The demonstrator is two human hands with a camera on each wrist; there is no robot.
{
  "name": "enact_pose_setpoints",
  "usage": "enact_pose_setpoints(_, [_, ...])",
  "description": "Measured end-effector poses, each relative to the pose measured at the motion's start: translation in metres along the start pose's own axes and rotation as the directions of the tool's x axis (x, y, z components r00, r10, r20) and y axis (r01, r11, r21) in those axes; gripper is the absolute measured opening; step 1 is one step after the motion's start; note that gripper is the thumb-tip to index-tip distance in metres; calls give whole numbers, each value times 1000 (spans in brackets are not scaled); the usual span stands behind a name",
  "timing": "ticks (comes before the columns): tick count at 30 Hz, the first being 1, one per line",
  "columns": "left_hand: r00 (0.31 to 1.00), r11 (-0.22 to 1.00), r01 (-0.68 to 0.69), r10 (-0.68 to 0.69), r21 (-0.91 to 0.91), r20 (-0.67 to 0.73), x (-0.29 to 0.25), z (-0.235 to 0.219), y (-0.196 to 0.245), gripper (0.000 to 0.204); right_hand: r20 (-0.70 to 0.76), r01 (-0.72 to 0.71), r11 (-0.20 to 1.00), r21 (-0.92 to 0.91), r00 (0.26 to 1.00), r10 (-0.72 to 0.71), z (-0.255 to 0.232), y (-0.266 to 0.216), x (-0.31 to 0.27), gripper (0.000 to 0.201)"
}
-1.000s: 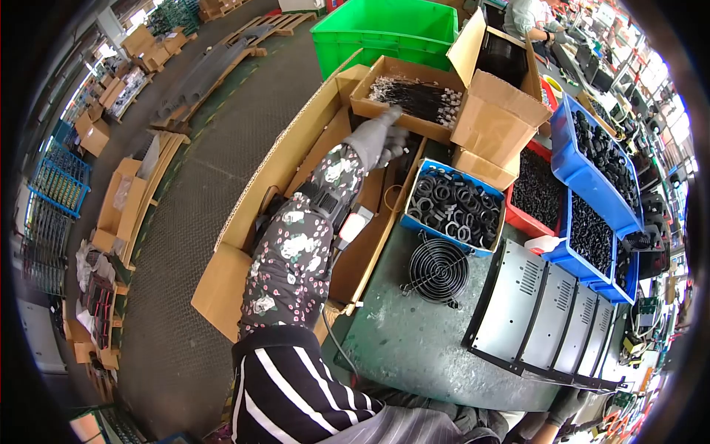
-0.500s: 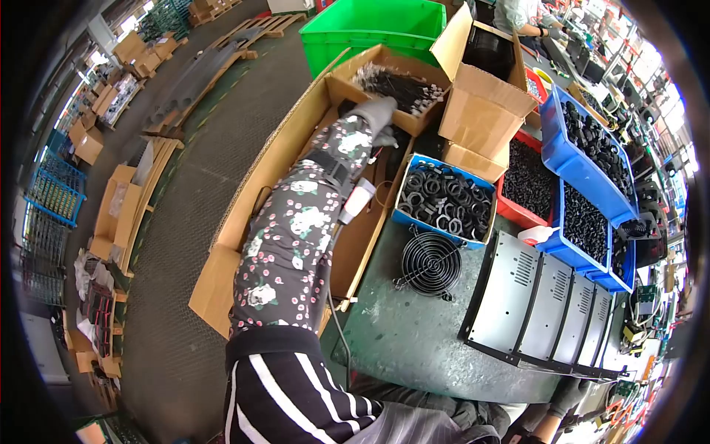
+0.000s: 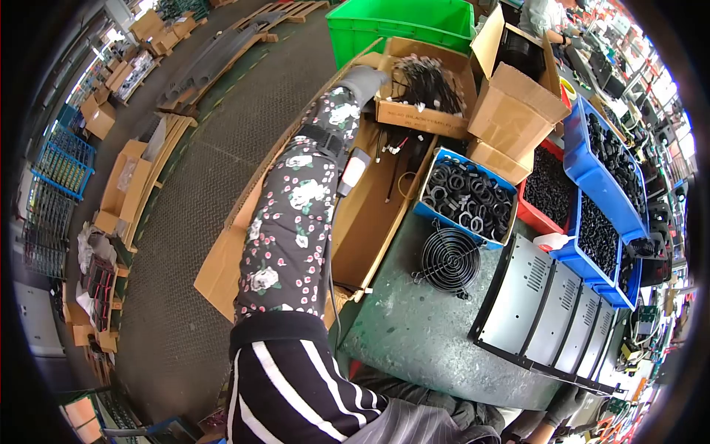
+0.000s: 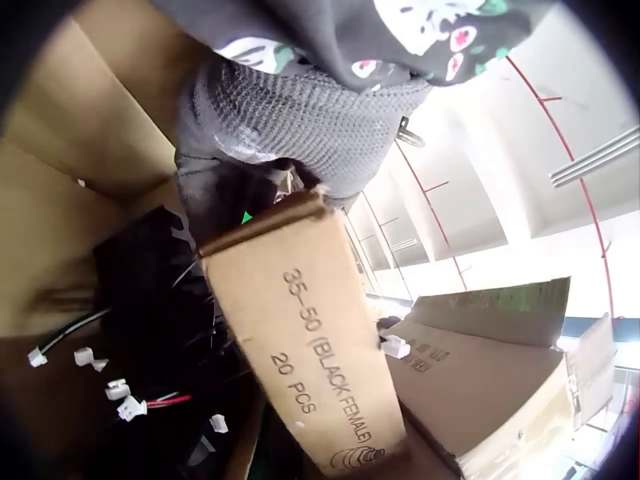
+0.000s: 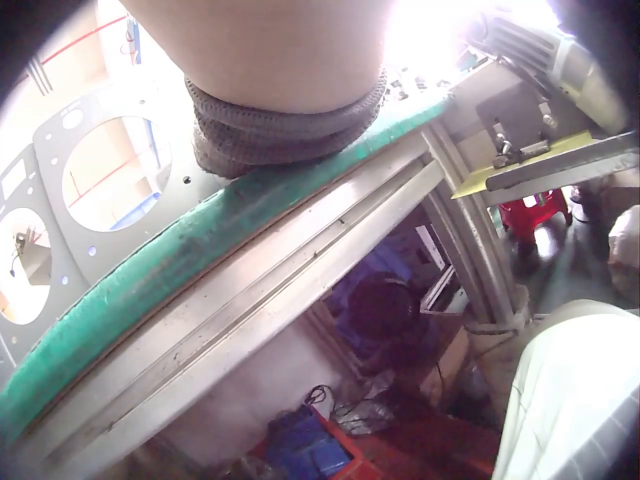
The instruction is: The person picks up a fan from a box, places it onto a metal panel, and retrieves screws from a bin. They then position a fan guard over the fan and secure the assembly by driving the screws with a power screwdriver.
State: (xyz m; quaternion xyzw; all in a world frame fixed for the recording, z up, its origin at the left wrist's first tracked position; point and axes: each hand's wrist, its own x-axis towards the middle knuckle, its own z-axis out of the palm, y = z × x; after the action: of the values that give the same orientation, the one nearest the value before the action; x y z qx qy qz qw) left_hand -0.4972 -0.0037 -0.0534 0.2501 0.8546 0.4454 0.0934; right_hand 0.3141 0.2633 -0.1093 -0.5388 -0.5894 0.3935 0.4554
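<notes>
My left hand [image 3: 364,83], in a grey knit glove, grips the near-left corner of a shallow cardboard box [image 3: 420,117]. In the left wrist view the glove [image 4: 290,125] straddles the wall of this box [image 4: 305,340], which is printed "BLACK FEMALE". Black cables with white connectors [image 3: 425,81] fill the box. Below it, a long open carton [image 3: 370,240] holds more black cables [image 4: 150,290] with white plugs. My right hand [image 3: 566,405], dark-gloved, rests at the table edge by the slotted metal panels [image 3: 510,296]; its fingers are mostly hidden.
A round black fan guard [image 3: 450,260] lies on the green table [image 3: 399,325]. Behind it stand a blue-rimmed box of black rings [image 3: 470,200], a red bin [image 3: 543,196], blue bins [image 3: 603,170] and a tall carton [image 3: 514,103]. A green crate [image 3: 399,29] stands farther back.
My left hand has moved from over the long carton's cables to the shallow box's left corner. The box has turned, so its printed front shows. The right hand stays at the table edge.
</notes>
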Motion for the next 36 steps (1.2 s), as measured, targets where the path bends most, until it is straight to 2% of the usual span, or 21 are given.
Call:
enact_pose_setpoints(4, [993, 985, -103, 93, 141, 75, 19, 21, 8, 41, -47, 0, 998, -67, 999, -3, 10, -7, -11, 34])
enact_pose_setpoints(5, [996, 992, -53, 61, -116, 64, 12, 26, 19, 44, -83, 2, 998, -59, 996, -7, 14, -12, -14, 33])
enact_pose_setpoints(6, [998, 931, -1, 26, -365, 63, 5, 29, 30, 48, -85, 2, 998, -59, 996, -7, 14, -11, -13, 33])
enact_pose_setpoints(7, [996, 972, 61, -45, -227, 73, -1, 32, 42, 50, -89, 22, 997, -68, 996, -28, 12, -10, -12, 33])
enact_pose_setpoints(8, [996, 972, 60, -44, -228, 74, -7, 34, 39, 50, -94, 41, 996, -77, 994, -49, 11, -9, -10, 33])
enact_pose_setpoints(10, [988, 993, -70, 83, -98, 130, -13, 35, 27, 51, -75, 85, 991, -108, 993, -93, 9, -6, -11, 33])
enact_pose_setpoints(11, [991, 993, -96, 90, 69, 97, -15, 30, 20, 52, -54, 130, 982, -138, 989, -139, 8, -4, -12, 34])
enact_pose_setpoints(12, [991, 993, -98, 91, 71, 103, -14, 24, 9, 52, -58, 125, 982, -139, 989, -134, 7, -3, -12, 34])
enact_pose_setpoints(14, [952, 994, -110, 102, -11, -289, -9, 7, -15, 46, -27, 165, 963, -215, 984, -175, 7, -3, -9, 35])
enact_pose_setpoints(15, [959, 1000, 23, -26, -12, -281, -9, -10, -18, 43, 4, 163, 934, -318, 985, -171, -2, 3, -1, 36])
enact_pose_setpoints(16, [950, 988, 156, -153, -11, -273, -7, -24, -22, 41, 8, 161, 935, -317, 986, -167, 0, 3, -1, 36])
enact_pose_setpoints(18, [959, 986, 161, -149, 32, -242, -15, -24, -28, 40, 13, 144, 948, -284, 989, -147, 4, 2, 1, 36])
enact_pose_setpoints(20, [981, 992, 25, 0, 124, -195, -24, -11, -27, 42, 18, 132, 960, -249, 991, -132, 10, -1, 5, 36])
enact_pose_setpoints(21, [992, 997, 10, 0, 77, -126, -18, -6, -34, 48, 24, 126, 965, -230, 992, -123, 15, -1, 7, 36])
enact_pose_setpoints(22, [978, 989, 78, -51, 126, -201, -13, 3, -36, 52, 30, 119, 970, -211, 993, -115, 20, -2, 8, 36])
enact_pose_setpoints(24, [982, 973, 161, -141, 167, -129, -10, 16, -26, 49, 38, 100, 980, -172, 995, -95, 29, -2, 9, 36])
enact_pose_setpoints(26, [955, 915, 281, -238, 288, -175, -9, 33, -14, 49, 43, 76, 988, -132, 997, -71, 37, -2, 11, 36])
enact_pose_setpoints(30, [968, 919, 252, -231, 304, -102, -15, 25, -3, 45, 0, 37, 996, -81, 999, -37, 23, -10, 5, 36])
enact_pose_setpoints(32, [976, 892, 215, -177, 398, -130, -24, 20, -3, 48, -14, 8, 998, -54, 1000, -9, 18, -9, 3, 36])
enact_pose_setpoints(34, [977, 920, 211, -193, 329, -85, -34, 13, -6, 51, -48, -36, 999, -37, 998, 34, -1, -7, -10, 36])
enact_pose_setpoints(36, [977, 921, 209, -209, 330, -33, -32, 3, -39, 50, -89, -119, 992, 38, 989, 121, -22, 10, -9, 37])
